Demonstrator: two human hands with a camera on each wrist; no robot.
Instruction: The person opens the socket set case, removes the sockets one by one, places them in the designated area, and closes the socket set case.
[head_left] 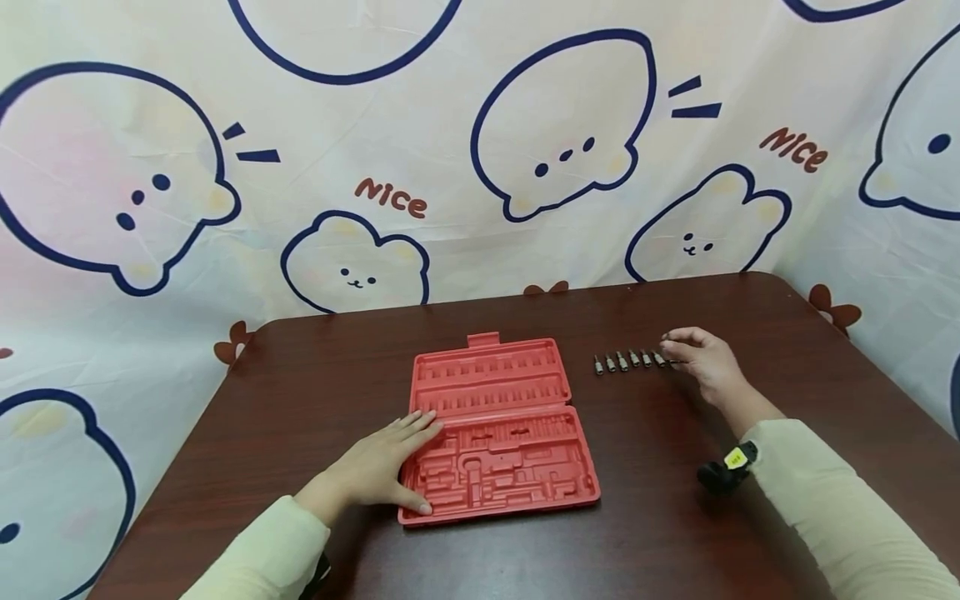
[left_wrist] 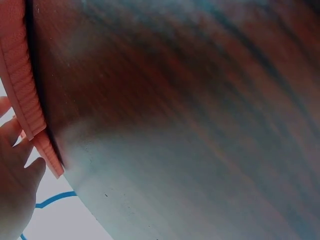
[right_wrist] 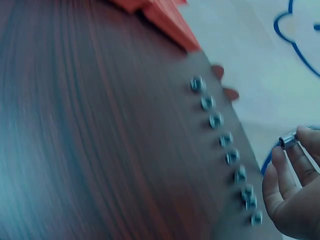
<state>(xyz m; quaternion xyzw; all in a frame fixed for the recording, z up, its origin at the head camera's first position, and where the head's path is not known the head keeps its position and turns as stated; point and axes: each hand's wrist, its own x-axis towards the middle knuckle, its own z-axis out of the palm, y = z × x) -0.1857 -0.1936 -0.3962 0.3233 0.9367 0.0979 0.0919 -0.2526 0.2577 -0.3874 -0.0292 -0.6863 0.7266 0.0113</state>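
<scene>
An open red plastic tool case [head_left: 510,412] with moulded recesses lies on the table. On its left edge rests my left hand [head_left: 378,467], fingers spread and straight; the left wrist view shows this hand [left_wrist: 20,175] beside the case's side wall [left_wrist: 22,70]. Right of the case, small metal socket bits [head_left: 622,361] stand in a row. At the row's right end my right hand [head_left: 705,362] is raised. In the right wrist view, thumb and fingers pinch one metal socket bit [right_wrist: 288,140] above the table, near the row of bits [right_wrist: 226,139].
The dark wood-grain table [head_left: 330,375] reaches back to a cloth backdrop [head_left: 480,267] printed with cartoon bears. A black strap device with a yellow label [head_left: 735,460] sits at the right wrist. The case's latch tab [head_left: 483,339] sticks out at the back.
</scene>
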